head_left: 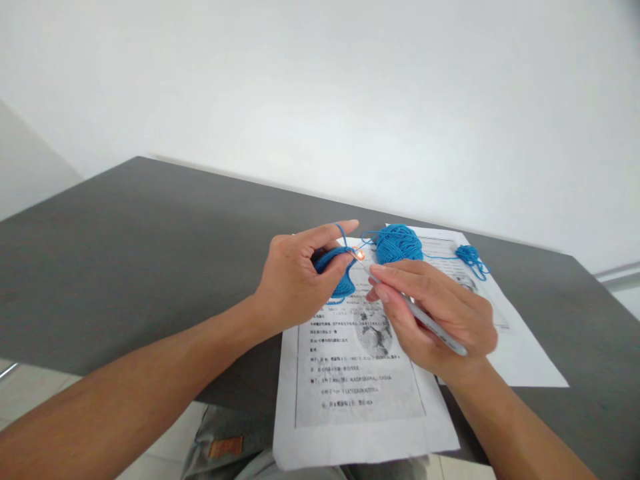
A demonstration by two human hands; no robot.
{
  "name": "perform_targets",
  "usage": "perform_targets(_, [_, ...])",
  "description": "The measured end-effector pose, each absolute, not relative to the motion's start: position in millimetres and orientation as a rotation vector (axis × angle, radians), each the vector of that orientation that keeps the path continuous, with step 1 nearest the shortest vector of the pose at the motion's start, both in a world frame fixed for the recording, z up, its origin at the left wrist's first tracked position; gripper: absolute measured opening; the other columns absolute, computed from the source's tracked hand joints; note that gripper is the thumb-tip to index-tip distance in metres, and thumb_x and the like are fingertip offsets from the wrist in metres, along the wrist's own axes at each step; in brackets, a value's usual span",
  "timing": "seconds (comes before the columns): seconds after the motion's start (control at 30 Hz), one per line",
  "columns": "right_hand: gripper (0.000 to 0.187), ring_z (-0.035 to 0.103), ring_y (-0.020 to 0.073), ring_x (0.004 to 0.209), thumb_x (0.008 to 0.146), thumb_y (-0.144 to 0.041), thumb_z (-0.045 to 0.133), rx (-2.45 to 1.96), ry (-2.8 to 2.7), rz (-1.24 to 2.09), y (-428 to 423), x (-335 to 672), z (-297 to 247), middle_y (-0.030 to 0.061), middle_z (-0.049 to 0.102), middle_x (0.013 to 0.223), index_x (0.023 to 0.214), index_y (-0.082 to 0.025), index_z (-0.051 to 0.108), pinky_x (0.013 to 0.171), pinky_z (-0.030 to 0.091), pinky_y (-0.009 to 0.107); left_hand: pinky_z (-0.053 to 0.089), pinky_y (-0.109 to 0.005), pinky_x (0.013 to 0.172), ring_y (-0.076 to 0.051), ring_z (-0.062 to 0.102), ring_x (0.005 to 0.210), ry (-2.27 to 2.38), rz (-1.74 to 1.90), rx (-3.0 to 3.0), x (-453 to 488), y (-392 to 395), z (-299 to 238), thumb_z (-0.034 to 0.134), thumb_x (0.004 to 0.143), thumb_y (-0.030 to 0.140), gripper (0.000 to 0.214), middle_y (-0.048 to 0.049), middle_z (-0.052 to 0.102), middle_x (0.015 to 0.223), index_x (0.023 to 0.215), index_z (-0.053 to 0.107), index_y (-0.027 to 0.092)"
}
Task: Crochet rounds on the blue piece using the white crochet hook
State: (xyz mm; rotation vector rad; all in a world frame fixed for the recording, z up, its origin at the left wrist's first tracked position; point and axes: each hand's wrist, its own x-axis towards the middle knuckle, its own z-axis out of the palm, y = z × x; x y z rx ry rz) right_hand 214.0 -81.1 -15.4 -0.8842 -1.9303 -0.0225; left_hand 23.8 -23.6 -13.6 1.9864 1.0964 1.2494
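Observation:
My left hand (305, 273) pinches a piece of blue crochet work (345, 287) between thumb and fingers. A strand of blue yarn loops over its raised index finger. In my right hand (435, 307) is a grey-handled crochet hook (430, 323), held like a pen. The hook's tip meets the edge of the blue work by my left thumb, where a small orange-white light glows. Just beyond the hands sits a ball of blue yarn (399, 244), with a strand running toward the work. My left fingers hide part of the crochet piece.
Under the hands lies a printed sheet (350, 427) with text and pictures, overhanging the table's near edge. A second printed sheet (530, 360) is to the right, bearing a small tangle of blue yarn (470, 257). The dark grey table (175, 253) meets a white wall behind.

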Motion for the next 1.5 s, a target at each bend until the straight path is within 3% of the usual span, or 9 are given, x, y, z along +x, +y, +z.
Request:
perform_targets(0.13, [0.049, 0.082, 0.0232, 0.085, 0.092, -0.003, 0.073, -0.828, -1.961, -0.122, -79, 212, -19, 0.0073, 0.085, 0.103, 0.135, -0.026, 0.075, 0.074, 0.071, 0.036, 0.054, -0.026, 0.069, -0.012, 0.064, 0.06, 0.996, 1.237, 2.051, 25, -28, -15, 0.069, 0.089, 0.015, 0.04, 0.0016, 0.078, 0.072, 0.126, 0.083, 0.018])
perform_targets(0.3, [0.055, 0.082, 0.0234, 0.083, 0.091, -0.002, 0.074, -0.823, -1.827, -0.025, -80, 208, -24, 0.0065, 0.085, 0.107, 0.138, -0.03, 0.075, 0.071, 0.07, 0.038, 0.06, -0.029, 0.09, -0.017, 0.078, 0.088, 0.881, 1.272, 1.778, 24, -32, -14, 0.075, 0.091, 0.022, 0.041, -0.0014, 0.086, 0.093, 0.132, 0.08, 0.017])
perform_targets(0.4, [0.056, 0.082, 0.0246, 0.089, 0.09, -0.003, 0.076, -0.811, -1.787, 0.018, -82, 208, -26, 0.0071, 0.085, 0.113, 0.138, -0.031, 0.076, 0.076, 0.07, 0.04, 0.061, -0.028, 0.093, -0.017, 0.078, 0.089, 0.781, 1.283, 1.603, 22, -32, -14, 0.082, 0.088, 0.026, 0.044, -0.0018, 0.086, 0.094, 0.131, 0.08, 0.017])
perform_targets(0.73, [0.053, 0.082, 0.0232, 0.09, 0.093, -0.006, 0.074, -0.795, -1.812, 0.046, -81, 212, -26, 0.0072, 0.084, 0.115, 0.14, -0.032, 0.074, 0.077, 0.071, 0.041, 0.064, -0.027, 0.082, -0.017, 0.078, 0.083, 0.687, 1.233, 1.335, 25, -34, -12, 0.086, 0.084, 0.026, 0.046, -0.0033, 0.085, 0.091, 0.129, 0.081, 0.016])
perform_targets(0.87, [0.056, 0.082, 0.0239, 0.09, 0.092, -0.003, 0.074, -0.817, -1.849, -0.041, -81, 210, -24, 0.0086, 0.083, 0.114, 0.141, -0.03, 0.073, 0.076, 0.072, 0.04, 0.064, -0.026, 0.082, -0.018, 0.078, 0.086, 0.749, 1.253, 1.27, 29, -34, -11, 0.089, 0.079, 0.024, 0.047, -0.0014, 0.083, 0.088, 0.125, 0.082, 0.017])
perform_targets(1.0, [0.06, 0.082, 0.0248, 0.1, 0.092, -0.001, 0.073, -0.891, -1.91, -0.201, -85, 203, -23, 0.0113, 0.082, 0.118, 0.146, -0.026, 0.068, 0.083, 0.072, 0.038, 0.062, -0.023, 0.073, -0.013, 0.074, 0.074, 0.728, 1.255, 1.05, 32, -32, -14, 0.092, 0.073, 0.02, 0.05, 0.0019, 0.081, 0.082, 0.123, 0.083, 0.019])
perform_targets(1.2, [0.066, 0.081, 0.0278, 0.105, 0.091, -0.002, 0.075, -0.914, -1.983, -0.418, -89, 196, -26, 0.0153, 0.082, 0.119, 0.152, -0.02, 0.062, 0.089, 0.072, 0.041, 0.058, -0.017, 0.07, -0.008, 0.07, 0.069, 0.596, 1.191, 0.807, 31, -28, -13, 0.098, 0.061, 0.01, 0.043, 0.0016, 0.08, 0.078, 0.102, 0.088, 0.021])
perform_targets(1.3, [0.069, 0.08, 0.0288, 0.106, 0.09, 0.0, 0.076, -0.859, -2.005, -0.47, -87, 198, -26, 0.018, 0.081, 0.119, 0.155, -0.017, 0.059, 0.087, 0.071, 0.041, 0.06, -0.019, 0.071, -0.011, 0.074, 0.073, 0.561, 1.142, 0.802, 28, -27, -7, 0.102, 0.061, 0.017, 0.038, -0.0027, 0.084, 0.083, 0.097, 0.088, 0.019])
perform_targets(1.5, [0.068, 0.081, 0.0285, 0.106, 0.092, -0.001, 0.073, -0.787, -2.046, -0.402, -84, 209, -23, 0.0161, 0.081, 0.122, 0.156, -0.021, 0.058, 0.086, 0.072, 0.044, 0.061, -0.021, 0.068, -0.013, 0.076, 0.072, 0.543, 1.113, 0.833, 23, -25, -5, 0.099, 0.069, 0.018, 0.036, -0.0023, 0.082, 0.078, 0.103, 0.088, 0.02])
